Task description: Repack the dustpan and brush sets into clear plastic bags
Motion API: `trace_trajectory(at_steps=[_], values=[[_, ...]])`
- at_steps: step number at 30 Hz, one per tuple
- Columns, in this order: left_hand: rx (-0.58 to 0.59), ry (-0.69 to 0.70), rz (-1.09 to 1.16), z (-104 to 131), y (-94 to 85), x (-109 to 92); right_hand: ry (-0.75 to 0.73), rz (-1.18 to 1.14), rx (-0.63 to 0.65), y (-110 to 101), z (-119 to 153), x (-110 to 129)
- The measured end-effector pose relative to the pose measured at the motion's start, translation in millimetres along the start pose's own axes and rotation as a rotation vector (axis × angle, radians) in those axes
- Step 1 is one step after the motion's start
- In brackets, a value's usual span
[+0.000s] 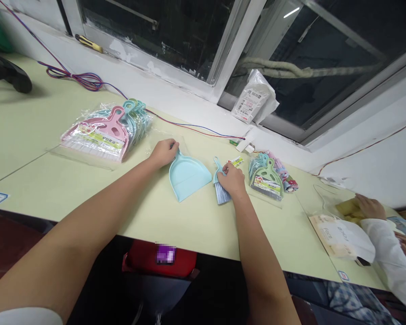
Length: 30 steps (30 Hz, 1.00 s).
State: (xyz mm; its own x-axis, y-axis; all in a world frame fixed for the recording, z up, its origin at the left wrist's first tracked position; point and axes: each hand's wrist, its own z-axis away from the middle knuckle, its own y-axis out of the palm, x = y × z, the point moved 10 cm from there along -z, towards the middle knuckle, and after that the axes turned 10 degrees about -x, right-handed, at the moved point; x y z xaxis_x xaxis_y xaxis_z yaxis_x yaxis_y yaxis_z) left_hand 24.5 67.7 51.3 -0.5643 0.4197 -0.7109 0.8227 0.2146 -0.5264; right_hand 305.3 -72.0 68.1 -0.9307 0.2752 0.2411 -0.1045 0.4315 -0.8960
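A light blue dustpan [189, 175] lies on the pale table [196, 225], its handle pointing toward the window. My left hand [164, 152] is closed on that handle. To the right, my right hand [232, 177] grips a small blue brush [222, 193] with grey-blue bristles, which rests on the table beside the dustpan without touching my left hand. A green and white label card [236, 161] lies just behind my right hand. Clear plastic film [159, 137] shows behind my left hand.
Wrapped dustpan sets [103, 131] stand at the left, more sets [267, 178] at the right. Cables [88, 81] run along the wall, and a screwdriver [89, 44] lies on the ledge. A co-worker's hands and white sleeve [385, 248] are at the far right, near a packet [340, 237].
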Motion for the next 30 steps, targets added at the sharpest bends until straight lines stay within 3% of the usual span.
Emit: trace_trajectory(at_steps=[21, 30], values=[[0.004, -0.01, 0.003, -0.1, 2.5, 3.7, 0.028, 0.072, -0.005, -2.8, -0.1, -2.5], [0.002, -0.002, -0.02, -1.1, 3.1, 6.1, 0.025, 0.112, 0.071, -2.6, 2.8, -6.2]])
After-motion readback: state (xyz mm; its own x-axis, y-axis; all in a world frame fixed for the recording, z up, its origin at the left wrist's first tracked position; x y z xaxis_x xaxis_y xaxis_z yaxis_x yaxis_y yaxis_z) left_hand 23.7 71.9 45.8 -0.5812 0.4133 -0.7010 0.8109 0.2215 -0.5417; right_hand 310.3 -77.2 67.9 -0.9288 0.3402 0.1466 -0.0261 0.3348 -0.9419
